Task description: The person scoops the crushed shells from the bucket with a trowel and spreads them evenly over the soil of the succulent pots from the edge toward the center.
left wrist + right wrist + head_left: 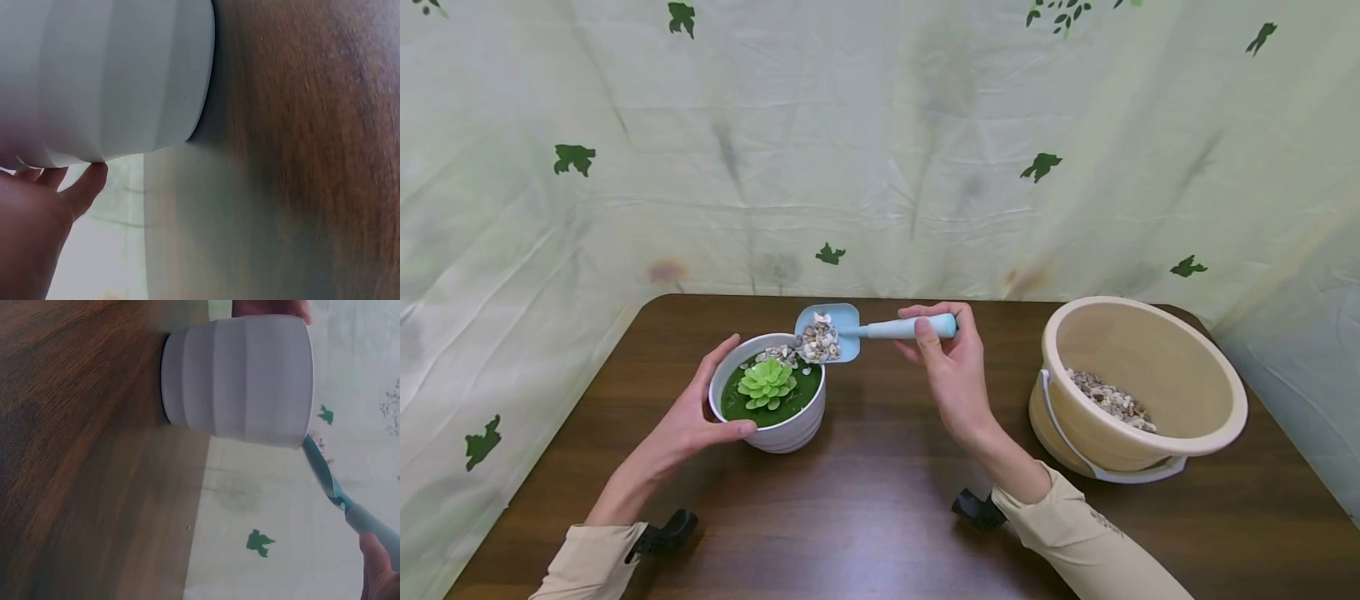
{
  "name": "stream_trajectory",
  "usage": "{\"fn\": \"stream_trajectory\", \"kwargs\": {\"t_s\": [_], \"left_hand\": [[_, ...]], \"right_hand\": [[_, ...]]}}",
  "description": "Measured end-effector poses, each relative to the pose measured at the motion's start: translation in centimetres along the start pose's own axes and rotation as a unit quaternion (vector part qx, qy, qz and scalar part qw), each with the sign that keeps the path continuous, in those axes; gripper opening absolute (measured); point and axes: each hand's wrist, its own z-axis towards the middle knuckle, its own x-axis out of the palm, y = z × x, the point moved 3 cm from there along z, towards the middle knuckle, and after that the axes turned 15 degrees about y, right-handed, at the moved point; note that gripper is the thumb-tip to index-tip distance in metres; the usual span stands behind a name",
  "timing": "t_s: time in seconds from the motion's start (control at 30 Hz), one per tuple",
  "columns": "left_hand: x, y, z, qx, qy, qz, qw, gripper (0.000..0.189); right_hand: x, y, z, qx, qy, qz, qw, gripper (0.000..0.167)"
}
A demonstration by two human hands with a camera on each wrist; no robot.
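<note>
A white ribbed flowerpot stands on the table, holding a light green succulent on a dark green surface. My left hand grips the pot from its left side, thumb at the near rim and fingers at the far side. With my right hand I hold a light blue hand trowel by its handle. Small pebbles lie on the trowel blade, which overlaps the pot's right rim. More pebbles sit behind the succulent. In the right wrist view, the trowel slants down to the rim.
A beige bucket with a grey handle stands at the right of the brown wooden table. Pebbles lie inside it. Behind the table hangs a pale curtain with green leaf prints.
</note>
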Motion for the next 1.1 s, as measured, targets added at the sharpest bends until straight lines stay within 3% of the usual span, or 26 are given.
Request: {"fn": "stream_trajectory", "kwargs": {"t_s": [0.23,0.47,0.73,0.97,1.1], "left_hand": [[0.36,0.00,0.08,-0.006,-0.011,0.032,0.9994,0.106],[0.43,-0.15,-0.16,0.019,0.003,0.002,0.9998,0.100],[0.66,-0.33,-0.14,0.011,-0.007,-0.013,0.9998,0.103],[0.86,-0.28,-0.19,-0.007,-0.022,0.038,0.9990,0.106],[0.93,-0.25,-0.33,0.004,-0.012,0.014,0.9998,0.103]], "right_hand": [[0.16,0.33,-0.03,-0.003,0.011,-0.019,0.9998,0.022],[0.39,0.61,-0.02,-0.004,0.015,-0.034,0.9993,0.022],[0.76,0.86,0.04,-0.008,0.023,-0.030,0.9993,0.022],[0.87,0.89,0.03,-0.013,0.027,-0.034,0.9990,0.022],[0.88,0.94,-0.07,-0.019,0.032,-0.039,0.9986,0.021]]}}
